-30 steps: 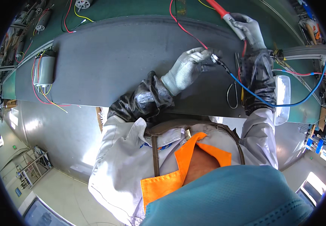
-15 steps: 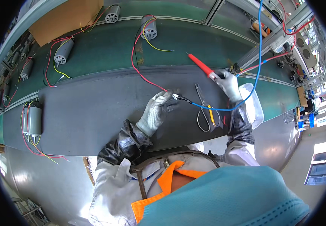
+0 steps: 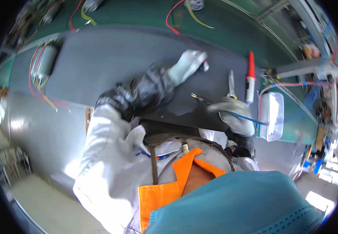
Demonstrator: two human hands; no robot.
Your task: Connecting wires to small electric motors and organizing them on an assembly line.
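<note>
**Both hands at work, right half of dark surface**

Left hand pinches a small wire end above the surface, toward its far edge; blurred, but probably a red lead with a pale tip. Right hand, near the front edge, closes round a blue cable; its black clip end points left, apart from the wire end. Scissors and a red-and-white tool lie just beyond. Clear tray by the right edge. Grey motor near the left edge, leads trailing over the front-left corner.
</note>
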